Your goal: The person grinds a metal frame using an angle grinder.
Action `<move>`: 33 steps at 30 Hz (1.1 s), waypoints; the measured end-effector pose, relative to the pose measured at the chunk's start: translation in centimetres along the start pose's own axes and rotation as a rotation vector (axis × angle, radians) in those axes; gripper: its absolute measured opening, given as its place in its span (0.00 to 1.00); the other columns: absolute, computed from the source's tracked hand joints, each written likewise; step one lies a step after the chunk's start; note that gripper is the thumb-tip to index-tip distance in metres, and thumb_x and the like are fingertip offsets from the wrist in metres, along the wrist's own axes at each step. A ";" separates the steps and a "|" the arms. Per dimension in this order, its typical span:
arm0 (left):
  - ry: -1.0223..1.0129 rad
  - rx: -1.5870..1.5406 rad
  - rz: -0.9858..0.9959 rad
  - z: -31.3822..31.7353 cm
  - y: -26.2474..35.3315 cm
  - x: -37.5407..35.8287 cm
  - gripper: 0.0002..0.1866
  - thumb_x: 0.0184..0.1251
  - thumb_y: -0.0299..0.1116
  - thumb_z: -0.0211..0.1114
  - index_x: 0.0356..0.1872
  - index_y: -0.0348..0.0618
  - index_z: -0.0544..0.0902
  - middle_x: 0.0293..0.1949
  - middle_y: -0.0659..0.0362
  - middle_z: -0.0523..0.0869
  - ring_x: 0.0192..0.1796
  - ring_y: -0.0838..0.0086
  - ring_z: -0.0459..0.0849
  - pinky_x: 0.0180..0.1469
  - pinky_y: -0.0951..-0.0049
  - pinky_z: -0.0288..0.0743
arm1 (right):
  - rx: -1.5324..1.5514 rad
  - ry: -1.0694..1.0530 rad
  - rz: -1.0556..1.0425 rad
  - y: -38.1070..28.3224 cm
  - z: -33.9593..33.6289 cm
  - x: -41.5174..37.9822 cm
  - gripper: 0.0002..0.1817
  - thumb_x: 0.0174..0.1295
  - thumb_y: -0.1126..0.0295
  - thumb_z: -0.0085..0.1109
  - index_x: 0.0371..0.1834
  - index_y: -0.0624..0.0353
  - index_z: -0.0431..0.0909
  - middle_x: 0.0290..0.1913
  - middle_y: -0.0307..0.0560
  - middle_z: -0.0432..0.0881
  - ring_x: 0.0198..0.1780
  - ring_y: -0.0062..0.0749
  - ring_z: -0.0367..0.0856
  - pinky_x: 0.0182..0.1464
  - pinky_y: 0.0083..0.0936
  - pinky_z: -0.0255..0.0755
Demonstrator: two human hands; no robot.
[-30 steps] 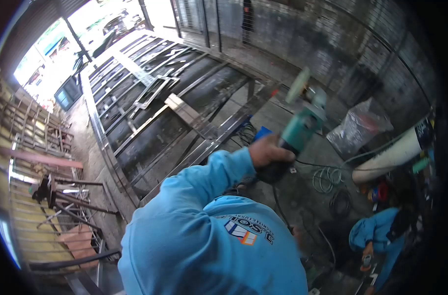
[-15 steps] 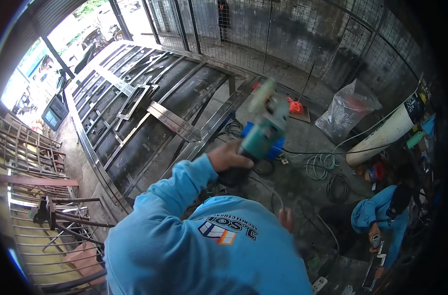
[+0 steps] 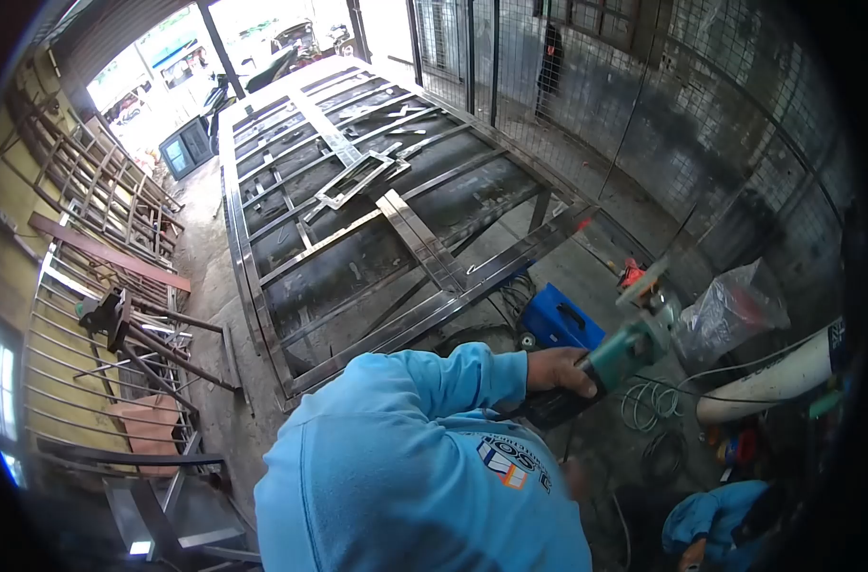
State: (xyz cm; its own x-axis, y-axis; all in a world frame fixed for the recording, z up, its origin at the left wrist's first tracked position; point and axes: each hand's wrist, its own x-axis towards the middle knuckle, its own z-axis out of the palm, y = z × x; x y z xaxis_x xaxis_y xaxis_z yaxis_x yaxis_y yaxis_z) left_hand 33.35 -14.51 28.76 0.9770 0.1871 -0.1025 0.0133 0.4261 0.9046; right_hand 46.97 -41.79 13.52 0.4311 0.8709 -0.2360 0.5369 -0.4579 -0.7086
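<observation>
My left hand (image 3: 560,370) is wrapped around the dark rear body of a green angle grinder (image 3: 622,357), held out in front of my chest. The grinder's head points up and to the right, and its pale disc (image 3: 643,283) is blurred. Low beside my torso, only a small, smeared part of my right hand (image 3: 575,479) shows; its fingers cannot be made out. Beyond the grinder lies a long metal frame (image 3: 410,319) with crossbars. A small rectangular metal frame (image 3: 353,181) and loose metal pieces rest on it.
A blue case (image 3: 560,319) stands on the floor near the metal frame's corner. To the right are a plastic bag (image 3: 734,310), coiled hoses (image 3: 651,405) and a pale gas cylinder (image 3: 767,386). A co-worker (image 3: 715,520) crouches at lower right. Metal grilles (image 3: 100,181) lean at left.
My view has turned left, so the surroundings sit farther right. My left hand and the grinder have swung rightward, and the grinder leans more. My right hand stays low beside my torso.
</observation>
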 end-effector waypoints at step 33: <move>0.644 0.368 0.118 -7.7 10.4 3.0 0.21 0.73 0.48 0.58 0.46 0.34 0.77 0.33 0.59 0.79 0.37 0.71 0.78 0.43 0.66 0.74 | 0.387 0.892 0.961 0.0 2.7 -21.5 0.19 0.72 0.55 0.55 0.57 0.56 0.77 0.48 0.59 0.86 0.50 0.57 0.85 0.53 0.45 0.77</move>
State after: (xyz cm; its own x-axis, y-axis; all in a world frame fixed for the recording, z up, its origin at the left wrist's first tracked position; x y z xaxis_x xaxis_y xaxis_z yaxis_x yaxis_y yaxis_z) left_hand 34.83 -2.72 34.65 0.6598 0.7425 -0.1160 0.0974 0.0686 0.9929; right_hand 35.75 -60.09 16.78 0.9117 -0.2369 -0.3358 -0.4089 -0.6045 -0.6836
